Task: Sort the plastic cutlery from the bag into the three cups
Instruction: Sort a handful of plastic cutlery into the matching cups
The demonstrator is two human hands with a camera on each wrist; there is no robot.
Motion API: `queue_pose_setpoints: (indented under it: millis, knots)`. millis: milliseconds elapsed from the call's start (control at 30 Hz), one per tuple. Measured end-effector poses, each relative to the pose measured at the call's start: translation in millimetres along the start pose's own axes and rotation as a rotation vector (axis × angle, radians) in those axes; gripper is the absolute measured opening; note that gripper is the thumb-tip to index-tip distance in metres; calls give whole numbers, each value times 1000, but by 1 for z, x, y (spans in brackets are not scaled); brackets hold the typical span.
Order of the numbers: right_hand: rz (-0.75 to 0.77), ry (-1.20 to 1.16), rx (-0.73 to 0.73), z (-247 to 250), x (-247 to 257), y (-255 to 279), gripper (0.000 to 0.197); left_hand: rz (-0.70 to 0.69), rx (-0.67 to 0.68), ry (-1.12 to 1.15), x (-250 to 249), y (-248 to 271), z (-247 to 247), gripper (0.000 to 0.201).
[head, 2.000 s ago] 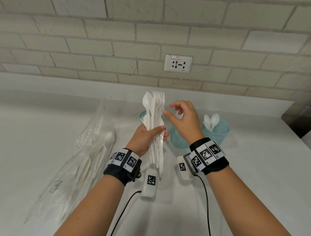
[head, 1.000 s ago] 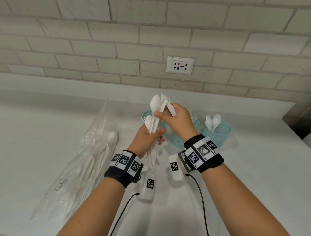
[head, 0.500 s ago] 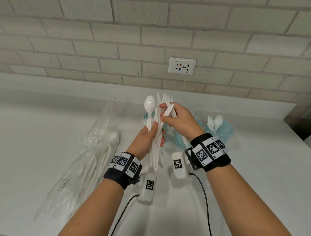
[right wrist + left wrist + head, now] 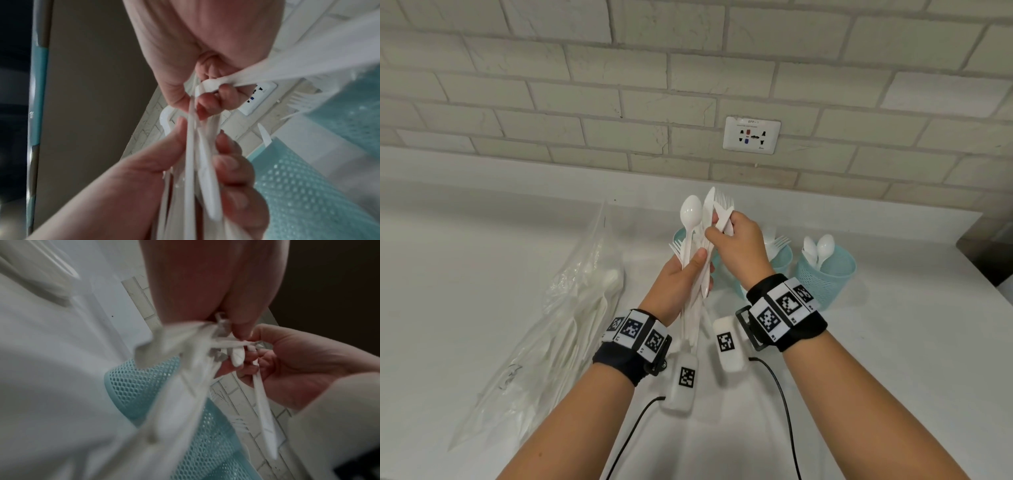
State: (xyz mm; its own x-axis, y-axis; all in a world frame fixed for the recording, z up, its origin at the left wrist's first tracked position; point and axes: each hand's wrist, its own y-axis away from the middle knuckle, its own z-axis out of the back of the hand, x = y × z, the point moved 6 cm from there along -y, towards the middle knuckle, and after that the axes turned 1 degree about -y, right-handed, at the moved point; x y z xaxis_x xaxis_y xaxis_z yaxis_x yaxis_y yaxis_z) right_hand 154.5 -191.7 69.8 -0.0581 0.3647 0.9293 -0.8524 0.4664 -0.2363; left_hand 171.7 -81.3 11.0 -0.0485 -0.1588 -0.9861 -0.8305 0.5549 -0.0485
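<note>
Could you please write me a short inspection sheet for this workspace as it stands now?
Surface: white countertop, dry as far as visible.
Job's things: clear plastic bag lies at the left with white cutlery inside; three teal mesh cups at the back, right cup holds spoons, middle cup holds forks, left cup mostly hidden.
Clutter: nothing seen.
Grippers: left hand grips a mixed cutlery bundle upright; right hand pinches a knife at the bundle's top.
Cables: two black cables run from the white wrist units toward the person.
Surroundings: brick wall with wall socket.
</note>
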Motion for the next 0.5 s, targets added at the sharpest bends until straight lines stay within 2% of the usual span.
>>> queue_pose_setpoints:
  millis: [133,233,400,500]
  knots:
    - [-71,-176,52,-7,-3,1,7,-1,-14,58,-1,-1,4,24]
    - [-4,-265,58,-7,5,2,14,-10,-87,51,0,-4,14,20]
    - [92,-364,-58,11,24,-12,25,-22,-215,32,1,-8,35,19]
    - [177,-410,-122,22,40,-28,28,-41,-246,32,-1,-8,46,21]
